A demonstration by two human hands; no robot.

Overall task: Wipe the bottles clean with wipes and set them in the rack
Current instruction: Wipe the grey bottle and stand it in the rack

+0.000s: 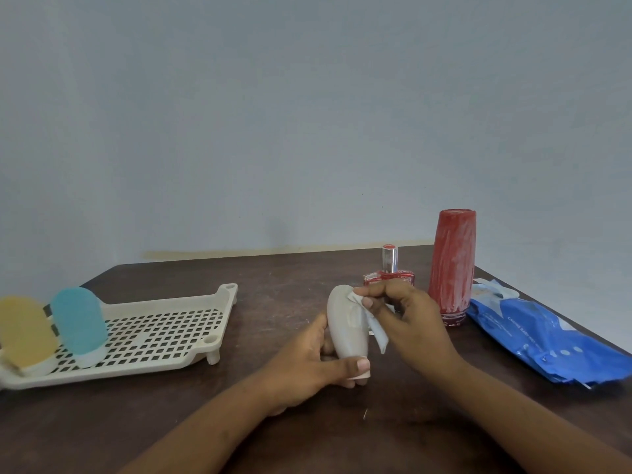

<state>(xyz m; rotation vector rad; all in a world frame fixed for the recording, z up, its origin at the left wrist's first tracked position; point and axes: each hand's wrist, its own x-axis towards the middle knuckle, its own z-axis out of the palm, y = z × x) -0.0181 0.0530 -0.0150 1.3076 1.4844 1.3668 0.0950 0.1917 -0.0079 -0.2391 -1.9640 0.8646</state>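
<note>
Here, the left hand point(307, 364) gripped the grey bottle point(345, 326) by its base, steadying it, while the right hand point(407, 319) pinched a wipe point(376, 331) against it for rubbing.

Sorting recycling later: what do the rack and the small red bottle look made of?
Rack: likely matte cream plastic, given its moulded grid and feet. Small red bottle: seemingly glossy glass, partly see-through, with a shiny, metal-looking cap.
</note>
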